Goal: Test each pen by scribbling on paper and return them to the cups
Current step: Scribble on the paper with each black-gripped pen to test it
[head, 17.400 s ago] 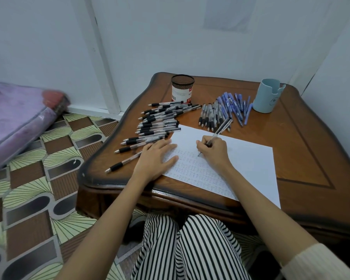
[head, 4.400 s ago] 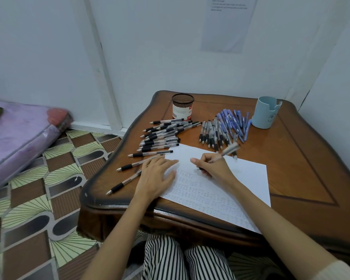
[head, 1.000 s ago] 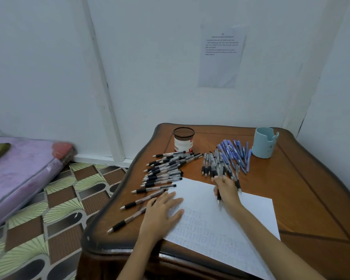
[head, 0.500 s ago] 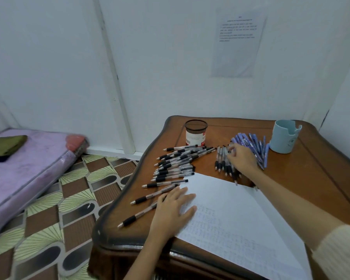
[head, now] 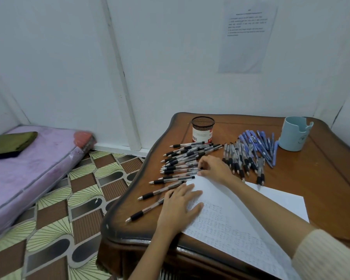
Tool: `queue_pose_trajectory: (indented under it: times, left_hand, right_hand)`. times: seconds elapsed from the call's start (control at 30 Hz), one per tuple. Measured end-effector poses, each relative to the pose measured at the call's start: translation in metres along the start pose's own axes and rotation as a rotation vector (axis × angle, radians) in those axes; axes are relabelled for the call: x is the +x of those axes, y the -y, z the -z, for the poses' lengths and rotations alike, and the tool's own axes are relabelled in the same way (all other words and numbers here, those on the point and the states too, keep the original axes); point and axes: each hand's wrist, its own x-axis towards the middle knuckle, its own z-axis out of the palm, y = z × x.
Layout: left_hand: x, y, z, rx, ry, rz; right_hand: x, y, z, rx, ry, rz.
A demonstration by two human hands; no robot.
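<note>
A white paper (head: 220, 219) covered in small scribbles lies on the wooden table (head: 321, 178). My left hand (head: 180, 207) rests flat on its left edge. My right hand (head: 214, 168) reaches over the sheet to the pile of black-grip pens (head: 182, 156), its thumb and curled fingers pinching the end of one pen there. The paper bulges up along my right forearm. A second pile of dark pens (head: 238, 156) and a pile of blue pens (head: 259, 142) lie further right. A black mesh cup (head: 202, 128) and a light blue cup (head: 294, 134) stand at the back.
The table's curved left edge drops to a patterned floor (head: 69, 209). A purple mattress (head: 28, 168) with a folded green cloth (head: 10, 142) lies at the left. White walls close in behind and right, with a printed notice (head: 245, 37).
My right hand stopped writing, went up to the middle pen piles, then crossed left to the black-grip pile. My left hand stayed on the paper. The view turned left.
</note>
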Motion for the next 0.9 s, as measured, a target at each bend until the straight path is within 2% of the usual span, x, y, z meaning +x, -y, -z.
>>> queue_pose_trajectory:
  times: [0.2, 0.3, 0.6, 0.77, 0.83, 0.9]
  left_hand:
    - [0.000, 0.000, 0.000, 0.004, 0.005, 0.006]
    - [0.000, 0.000, 0.001, -0.003, 0.011, 0.004]
    - [0.000, -0.001, 0.002, 0.013, 0.009, -0.011]
    - [0.000, -0.001, 0.001, 0.032, 0.001, -0.012]
    - [0.000, -0.002, 0.002, 0.045, -0.013, -0.015]
    - [-0.001, -0.002, 0.002, 0.055, -0.018, -0.019]
  right_hand:
    - [-0.001, -0.002, 0.006, 0.120, 0.098, -0.040]
    - [-0.005, -0.004, 0.007, 0.227, 0.076, -0.033]
    - [-0.055, -0.005, 0.036, 1.232, -0.290, -0.346]
    - [-0.097, -0.027, 0.057, 1.766, -0.432, -0.583]
    - [-0.114, -0.032, 0.063, 1.909, -0.462, -0.599]
    - [-0.127, -0.037, 0.064, 1.947, -0.496, -0.600]
